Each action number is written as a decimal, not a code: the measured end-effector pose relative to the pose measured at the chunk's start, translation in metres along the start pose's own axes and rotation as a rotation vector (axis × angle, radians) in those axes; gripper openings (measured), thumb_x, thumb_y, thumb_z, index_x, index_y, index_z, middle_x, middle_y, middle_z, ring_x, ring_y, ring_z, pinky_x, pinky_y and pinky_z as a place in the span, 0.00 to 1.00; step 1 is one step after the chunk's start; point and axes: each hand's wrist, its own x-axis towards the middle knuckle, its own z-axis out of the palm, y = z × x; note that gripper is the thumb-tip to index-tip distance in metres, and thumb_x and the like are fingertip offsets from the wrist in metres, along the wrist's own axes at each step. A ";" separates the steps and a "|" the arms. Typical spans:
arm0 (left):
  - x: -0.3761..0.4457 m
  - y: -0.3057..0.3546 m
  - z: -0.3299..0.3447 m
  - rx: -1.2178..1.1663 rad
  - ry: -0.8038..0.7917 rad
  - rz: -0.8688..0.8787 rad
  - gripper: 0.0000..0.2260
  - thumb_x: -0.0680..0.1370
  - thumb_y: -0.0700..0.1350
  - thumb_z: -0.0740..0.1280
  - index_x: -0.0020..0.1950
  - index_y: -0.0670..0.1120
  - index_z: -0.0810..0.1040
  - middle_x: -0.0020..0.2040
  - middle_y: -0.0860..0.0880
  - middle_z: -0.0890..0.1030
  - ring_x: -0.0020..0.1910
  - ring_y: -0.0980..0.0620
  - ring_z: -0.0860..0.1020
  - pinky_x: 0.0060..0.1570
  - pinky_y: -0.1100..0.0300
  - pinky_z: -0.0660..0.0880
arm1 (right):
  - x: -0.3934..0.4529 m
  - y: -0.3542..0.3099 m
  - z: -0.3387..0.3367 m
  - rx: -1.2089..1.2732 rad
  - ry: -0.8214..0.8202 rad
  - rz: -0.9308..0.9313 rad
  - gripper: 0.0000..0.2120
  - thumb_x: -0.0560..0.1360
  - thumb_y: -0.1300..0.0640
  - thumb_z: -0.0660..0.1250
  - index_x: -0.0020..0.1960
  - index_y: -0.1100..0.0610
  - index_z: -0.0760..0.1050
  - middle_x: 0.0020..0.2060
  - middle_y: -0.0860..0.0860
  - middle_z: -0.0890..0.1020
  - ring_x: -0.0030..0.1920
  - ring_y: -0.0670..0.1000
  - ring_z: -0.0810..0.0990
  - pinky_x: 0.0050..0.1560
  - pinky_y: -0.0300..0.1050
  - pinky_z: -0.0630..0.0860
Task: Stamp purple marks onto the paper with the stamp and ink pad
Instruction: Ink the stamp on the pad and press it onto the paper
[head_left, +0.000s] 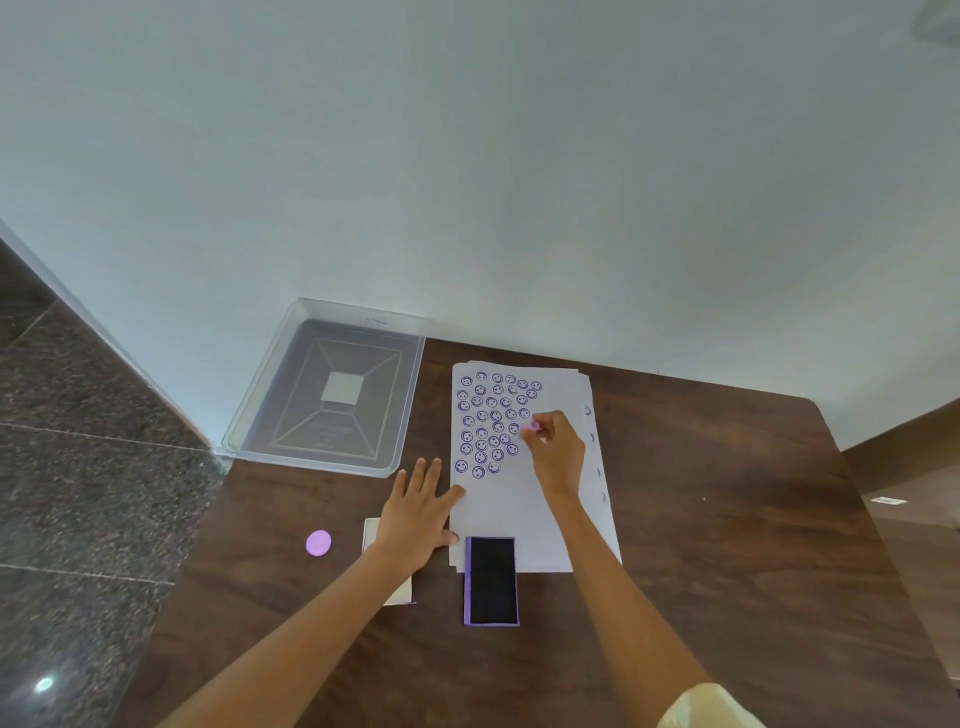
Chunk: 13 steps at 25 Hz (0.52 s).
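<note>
Within the right hand (556, 452) grip, stamp (531, 427) (pink) on paper (519, 514).

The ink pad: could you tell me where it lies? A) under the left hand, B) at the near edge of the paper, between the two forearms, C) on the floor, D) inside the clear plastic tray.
B: the open ink pad overlaps the paper's near edge, between the forearms.

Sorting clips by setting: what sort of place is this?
Probably an indoor room, perhaps a home or office: a dark wooden table against a plain pale wall, over a speckled stone tile floor.
</note>
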 end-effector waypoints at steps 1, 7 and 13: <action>0.000 0.000 0.000 -0.004 0.001 -0.001 0.25 0.78 0.54 0.62 0.72 0.52 0.57 0.78 0.40 0.48 0.76 0.38 0.45 0.74 0.44 0.47 | 0.004 0.003 0.001 -0.079 -0.038 -0.027 0.06 0.72 0.61 0.69 0.47 0.61 0.75 0.46 0.58 0.83 0.47 0.56 0.80 0.45 0.41 0.72; 0.001 -0.001 -0.003 -0.003 -0.011 0.015 0.25 0.78 0.54 0.63 0.71 0.51 0.57 0.78 0.40 0.49 0.76 0.38 0.45 0.74 0.44 0.46 | 0.010 0.011 0.006 -0.547 -0.015 -0.203 0.08 0.72 0.55 0.69 0.48 0.58 0.76 0.46 0.55 0.83 0.48 0.56 0.77 0.49 0.48 0.71; -0.001 0.001 -0.004 -0.029 -0.020 0.016 0.24 0.78 0.53 0.63 0.71 0.51 0.58 0.77 0.40 0.49 0.76 0.38 0.48 0.74 0.43 0.50 | 0.009 0.008 0.006 -0.607 -0.021 -0.164 0.10 0.73 0.53 0.68 0.51 0.56 0.74 0.47 0.54 0.83 0.51 0.56 0.76 0.50 0.46 0.66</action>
